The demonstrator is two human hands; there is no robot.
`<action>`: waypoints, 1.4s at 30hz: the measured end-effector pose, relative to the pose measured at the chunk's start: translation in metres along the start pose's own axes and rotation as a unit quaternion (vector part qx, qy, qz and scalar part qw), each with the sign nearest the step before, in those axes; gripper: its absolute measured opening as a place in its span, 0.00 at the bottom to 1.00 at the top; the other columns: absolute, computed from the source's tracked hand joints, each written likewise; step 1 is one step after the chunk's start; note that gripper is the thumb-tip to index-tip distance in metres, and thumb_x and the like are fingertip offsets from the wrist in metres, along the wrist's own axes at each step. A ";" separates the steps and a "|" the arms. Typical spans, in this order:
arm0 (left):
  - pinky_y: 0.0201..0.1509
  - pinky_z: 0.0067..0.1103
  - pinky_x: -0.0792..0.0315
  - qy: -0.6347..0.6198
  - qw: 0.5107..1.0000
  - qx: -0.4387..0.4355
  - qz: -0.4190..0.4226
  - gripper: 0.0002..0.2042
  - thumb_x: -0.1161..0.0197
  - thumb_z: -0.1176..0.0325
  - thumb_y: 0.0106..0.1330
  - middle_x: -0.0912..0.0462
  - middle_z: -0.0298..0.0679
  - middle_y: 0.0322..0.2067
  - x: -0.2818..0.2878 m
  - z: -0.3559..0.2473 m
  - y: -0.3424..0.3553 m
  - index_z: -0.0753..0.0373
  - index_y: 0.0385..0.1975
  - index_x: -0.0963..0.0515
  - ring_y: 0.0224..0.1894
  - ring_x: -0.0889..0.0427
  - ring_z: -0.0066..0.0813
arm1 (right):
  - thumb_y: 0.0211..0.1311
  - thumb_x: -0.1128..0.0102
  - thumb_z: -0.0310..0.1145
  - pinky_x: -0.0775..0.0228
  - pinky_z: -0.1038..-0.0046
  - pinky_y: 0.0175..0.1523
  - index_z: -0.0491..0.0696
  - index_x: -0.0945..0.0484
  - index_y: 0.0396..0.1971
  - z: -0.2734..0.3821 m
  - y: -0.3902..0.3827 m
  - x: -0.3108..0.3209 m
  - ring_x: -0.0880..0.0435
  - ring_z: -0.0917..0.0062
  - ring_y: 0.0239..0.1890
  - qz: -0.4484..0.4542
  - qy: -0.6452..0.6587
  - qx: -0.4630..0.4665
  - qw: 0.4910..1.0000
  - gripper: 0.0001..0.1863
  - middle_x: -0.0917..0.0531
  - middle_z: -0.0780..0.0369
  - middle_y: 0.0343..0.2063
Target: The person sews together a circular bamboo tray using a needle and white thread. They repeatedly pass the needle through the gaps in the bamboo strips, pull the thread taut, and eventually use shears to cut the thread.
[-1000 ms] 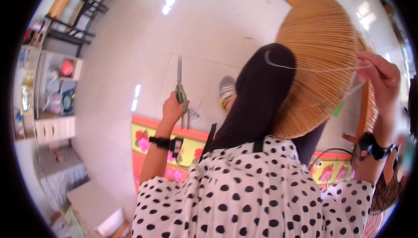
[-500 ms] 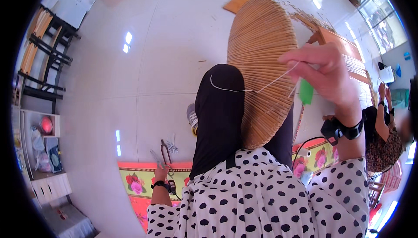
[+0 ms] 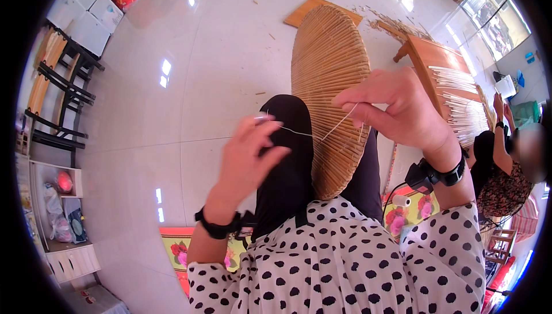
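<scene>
A round, flat mat of thin tan stalks (image 3: 330, 55) stands tilted on edge between my knees, leaning on my dark trousers. A thin white string (image 3: 300, 133) crosses its lower part and hangs over my left knee. My right hand (image 3: 397, 104), at the mat's right edge, pinches the string between thumb and finger. My left hand (image 3: 247, 156) is raised over my left knee, blurred, its thumb apart from the fingers. Its fingertips are by the string's left end; a small shiny spot shows there, too unclear to name.
A wooden bench (image 3: 440, 64) with pale sticks stands to the right. Beyond it a person (image 3: 503, 187) sits working. Loose stalks (image 3: 402, 27) and a wooden board (image 3: 302, 14) lie on the far floor. Black-framed furniture (image 3: 60, 95) lines the left side, with flowered cloth (image 3: 397, 216) beneath me.
My left hand has risen from beside the scissors at lower left to the string over my knee. My right hand has moved slightly left and down, keeping the string. The mat shifted a little left.
</scene>
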State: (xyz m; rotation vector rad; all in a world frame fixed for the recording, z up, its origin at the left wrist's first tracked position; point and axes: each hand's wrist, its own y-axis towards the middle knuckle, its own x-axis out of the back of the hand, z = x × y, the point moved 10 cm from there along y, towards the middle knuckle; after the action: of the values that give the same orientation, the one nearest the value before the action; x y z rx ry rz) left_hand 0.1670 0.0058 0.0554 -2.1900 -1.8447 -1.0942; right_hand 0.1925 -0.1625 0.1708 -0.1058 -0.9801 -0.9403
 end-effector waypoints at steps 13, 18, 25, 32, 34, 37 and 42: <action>0.27 0.17 0.30 -0.282 0.934 0.218 -0.020 0.05 0.40 0.73 0.65 0.21 0.33 0.25 0.020 0.070 -0.016 0.65 0.27 0.21 0.24 0.25 0.21 | 0.56 0.40 0.19 0.28 0.80 0.35 0.40 0.17 0.40 -0.036 -0.027 0.015 0.17 0.82 0.30 -0.022 0.004 -0.126 0.992 0.12 0.16 0.61 0.26; 0.27 0.16 0.32 -0.324 0.870 0.312 -0.201 0.07 0.44 0.70 0.68 0.21 0.34 0.24 0.117 0.185 -0.126 0.65 0.30 0.23 0.23 0.25 0.19 | 0.62 0.44 0.21 0.30 0.82 0.45 0.41 0.21 0.49 -0.086 -0.063 0.033 0.20 0.83 0.35 -0.045 -0.052 -0.207 0.976 0.15 0.17 0.64 0.31; 0.28 0.15 0.29 -0.187 0.763 0.588 -0.193 0.07 0.38 0.66 0.63 0.18 0.35 0.24 0.086 0.322 -0.371 0.63 0.27 0.21 0.25 0.19 0.20 | 0.71 0.48 0.33 0.30 0.80 0.49 0.39 0.25 0.53 -0.157 -0.063 0.042 0.21 0.81 0.39 -0.024 -0.083 -0.198 0.976 0.17 0.19 0.63 0.36; 0.26 0.18 0.25 -0.120 0.650 0.743 -0.104 0.04 0.36 0.72 0.60 0.18 0.38 0.23 0.000 0.369 -0.532 0.65 0.25 0.22 0.24 0.16 0.27 | 0.73 0.53 0.46 0.31 0.73 0.56 0.50 0.33 0.63 -0.174 -0.058 0.061 0.21 0.80 0.51 -0.160 -0.193 -0.222 0.942 0.25 0.20 0.64 0.49; 0.25 0.19 0.24 -0.135 0.636 0.750 -0.122 0.05 0.36 0.73 0.60 0.19 0.39 0.23 -0.009 0.377 -0.557 0.65 0.24 0.22 0.24 0.15 0.29 | 0.71 0.53 0.44 0.30 0.73 0.51 0.46 0.32 0.61 -0.179 -0.068 0.057 0.21 0.76 0.49 -0.174 -0.097 -0.289 0.936 0.25 0.20 0.61 0.48; 0.25 0.23 0.23 -0.151 0.614 0.759 -0.158 0.05 0.37 0.74 0.59 0.19 0.41 0.22 -0.014 0.376 -0.587 0.66 0.23 0.23 0.24 0.16 0.31 | 0.68 0.52 0.41 0.28 0.73 0.44 0.42 0.29 0.57 -0.191 -0.078 0.039 0.21 0.71 0.45 -0.187 0.059 -0.373 0.907 0.24 0.20 0.57 0.46; 0.22 0.34 0.27 -0.093 0.632 0.758 -0.130 0.11 0.38 0.64 0.58 0.20 0.47 0.18 -0.015 0.387 -0.620 0.68 0.22 0.20 0.20 0.19 0.39 | 0.66 0.46 0.43 0.31 0.75 0.44 0.43 0.27 0.52 -0.177 -0.085 0.006 0.23 0.75 0.37 -0.222 0.266 -0.396 0.851 0.22 0.22 0.63 0.35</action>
State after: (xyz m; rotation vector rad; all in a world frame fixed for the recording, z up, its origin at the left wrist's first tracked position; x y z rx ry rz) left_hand -0.2028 0.3506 -0.4725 -0.9275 -1.8373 0.7170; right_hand 0.2495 -0.3018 0.0445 -0.3005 -0.0407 -1.6576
